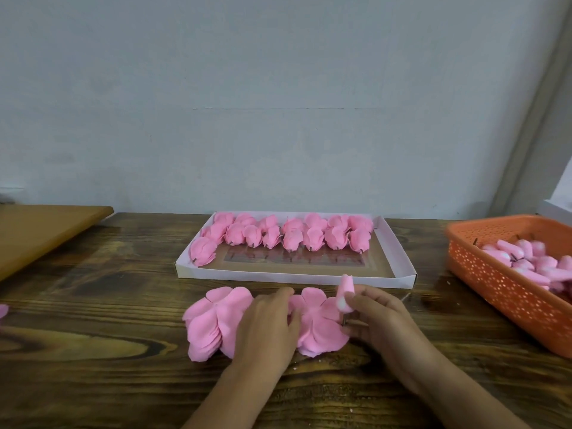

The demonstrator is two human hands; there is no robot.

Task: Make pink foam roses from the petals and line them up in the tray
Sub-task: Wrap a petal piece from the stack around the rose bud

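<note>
I see the tray [399,261] at the table's [93,305] far edge, petals [213,323] before it, basket [501,280] right.

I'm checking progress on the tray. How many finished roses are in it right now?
16 roses, as far as I can count: 7 in the back row along the tray's far wall, 8 in the second row, 1 alone at front left. Overlap may hide some.
</note>
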